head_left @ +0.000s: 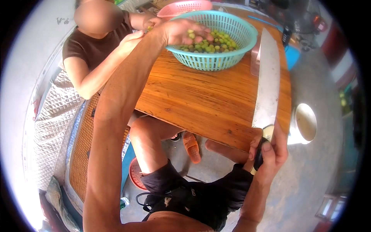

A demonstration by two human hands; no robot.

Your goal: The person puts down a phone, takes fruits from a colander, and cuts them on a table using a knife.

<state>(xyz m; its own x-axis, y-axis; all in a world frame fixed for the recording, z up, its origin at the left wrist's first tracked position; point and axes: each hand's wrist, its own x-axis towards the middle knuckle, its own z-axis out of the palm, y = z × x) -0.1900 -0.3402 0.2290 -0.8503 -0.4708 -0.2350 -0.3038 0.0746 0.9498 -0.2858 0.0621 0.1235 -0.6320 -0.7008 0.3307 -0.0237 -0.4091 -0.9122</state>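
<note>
My left hand point(189, 33) reaches over the turquoise plastic basket point(216, 63), fingers stretched and spread. A couple of small yellow-green fruits point(191, 34) show at its fingers; whether they rest on the hand or drop from it I cannot tell. Small round fruits point(216, 45), green to dark purplish, lie inside the basket. My right hand point(272, 154) is closed around the black and cream handle of a large knife point(266, 81). The broad blade points up and away, past the table's right side.
Across the wooden table point(193, 92) at left sits another person point(94, 50), hands close to the basket. Behind it stands a pink basket point(185, 7). A white bucket point(305, 123) is on the floor at right; an orange slipper point(191, 147) and red basket point(138, 174) lie below.
</note>
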